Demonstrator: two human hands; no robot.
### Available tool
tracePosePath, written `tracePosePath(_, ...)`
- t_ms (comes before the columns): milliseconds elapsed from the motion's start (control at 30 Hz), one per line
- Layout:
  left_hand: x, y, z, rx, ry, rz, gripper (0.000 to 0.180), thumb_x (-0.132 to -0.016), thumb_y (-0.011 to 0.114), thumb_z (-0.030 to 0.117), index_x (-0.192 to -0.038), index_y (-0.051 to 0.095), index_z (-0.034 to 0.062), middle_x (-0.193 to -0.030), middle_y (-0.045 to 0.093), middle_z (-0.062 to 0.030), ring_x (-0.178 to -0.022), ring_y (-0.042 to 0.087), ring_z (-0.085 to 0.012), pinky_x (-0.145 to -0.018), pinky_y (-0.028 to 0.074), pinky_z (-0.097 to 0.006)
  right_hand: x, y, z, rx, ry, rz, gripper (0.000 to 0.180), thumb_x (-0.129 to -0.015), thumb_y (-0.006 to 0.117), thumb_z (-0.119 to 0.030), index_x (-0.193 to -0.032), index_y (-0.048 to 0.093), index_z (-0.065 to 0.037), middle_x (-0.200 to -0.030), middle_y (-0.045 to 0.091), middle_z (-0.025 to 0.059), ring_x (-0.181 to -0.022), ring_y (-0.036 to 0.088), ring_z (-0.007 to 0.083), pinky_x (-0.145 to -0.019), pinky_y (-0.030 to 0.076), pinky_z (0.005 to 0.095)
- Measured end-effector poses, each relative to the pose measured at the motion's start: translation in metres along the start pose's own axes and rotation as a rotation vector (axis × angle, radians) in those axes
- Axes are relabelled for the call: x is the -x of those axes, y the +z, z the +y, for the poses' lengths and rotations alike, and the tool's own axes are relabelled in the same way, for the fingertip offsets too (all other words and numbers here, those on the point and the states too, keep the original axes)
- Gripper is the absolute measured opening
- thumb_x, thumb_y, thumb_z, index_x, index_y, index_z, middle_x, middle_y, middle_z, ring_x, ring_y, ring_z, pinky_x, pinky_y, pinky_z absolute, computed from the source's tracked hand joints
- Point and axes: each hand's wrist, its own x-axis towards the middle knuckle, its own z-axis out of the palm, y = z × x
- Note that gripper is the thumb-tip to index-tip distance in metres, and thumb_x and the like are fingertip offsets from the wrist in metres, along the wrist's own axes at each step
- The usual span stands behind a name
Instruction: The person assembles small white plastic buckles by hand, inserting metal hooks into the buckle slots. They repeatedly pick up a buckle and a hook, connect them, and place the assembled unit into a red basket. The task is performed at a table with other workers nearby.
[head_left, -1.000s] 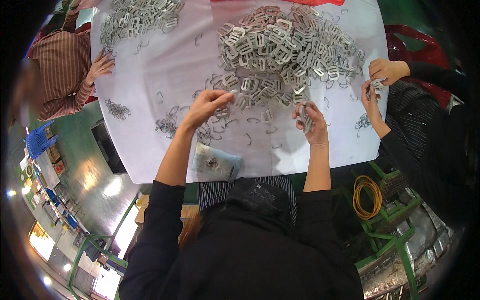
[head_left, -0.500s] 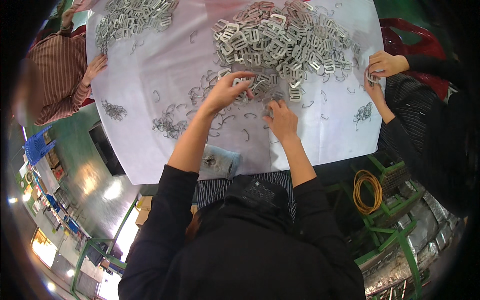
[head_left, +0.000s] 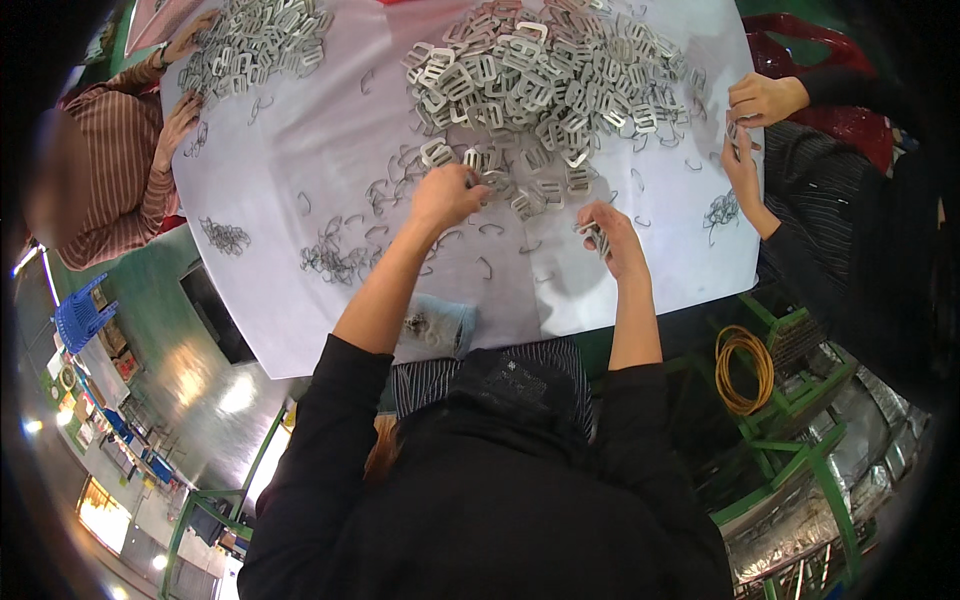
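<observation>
My right hand (head_left: 622,243) is raised over the table's near part, its fingers curled round a silver metal slide buckle (head_left: 597,240). At the near edge of the large buckle pile (head_left: 560,85), my left hand (head_left: 446,198) has its fingertips pinched together. Whatever those fingers grip is mostly hidden. Several loose buckles (head_left: 540,197) lie between my two hands. Thin bent wire hooks (head_left: 385,193) are scattered to the left of my left hand, and a denser heap of them (head_left: 335,257) lies beside my left forearm.
A clear plastic bag (head_left: 436,325) sits at the table's near edge. One co-worker's hands (head_left: 752,120) handle a buckle at the right; another's (head_left: 180,125) are at the left, near a second buckle pile (head_left: 255,45). Small wire heaps lie near both side edges.
My right hand has moved right, away from the loose buckles, with a buckle in its fingers. My left hand has gone from spread fingers to a pinch.
</observation>
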Motion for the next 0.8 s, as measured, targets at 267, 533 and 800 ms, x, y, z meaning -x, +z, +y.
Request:
tracePosePath(267,0.017,-0.027,-0.034,0.122,-0.127,-0.004,0.022,-0.077,0.064,0.027,-0.08,0.062,0.0055,-0.06,0.061,-0.0022,-0.054,0.051,-0.0072,-0.051,0.04,-0.024,-0.013,0.06,-0.007,1.413,-0.292,0.444,0.033,-0.07,0.068,-0.019,-0.1,0.056,-0.012,-0.09,0.063,0.0071,-0.084,0.057,0.027,-0.066,0.048,0.0368)
tracePosePath(533,0.029,-0.042,-0.041,0.577,-0.169,-0.129,0.02,-0.08,0.065,0.026,-0.083,0.059,0.0065,-0.066,0.061,-0.001,-0.06,0.055,-0.0072,-0.055,0.038,-0.021,-0.019,0.044,-0.003,1.365,-0.29,0.348,0.039,-0.067,0.07,-0.019,-0.105,0.059,-0.015,-0.091,0.062,0.0062,-0.082,0.057,0.0262,-0.066,0.047,0.0372)
tracePosePath(800,0.024,-0.063,-0.049,0.796,-0.225,-0.054,0.018,-0.081,0.066,0.022,-0.083,0.058,0.0066,-0.069,0.06,-0.0019,-0.061,0.056,-0.0085,-0.056,0.042,-0.021,-0.016,0.016,-0.036,0.855,-0.068,0.263,0.029,-0.069,0.07,-0.03,-0.08,0.067,-0.002,-0.067,0.062,0.0082,-0.061,0.056,0.0186,-0.059,0.042,0.031)
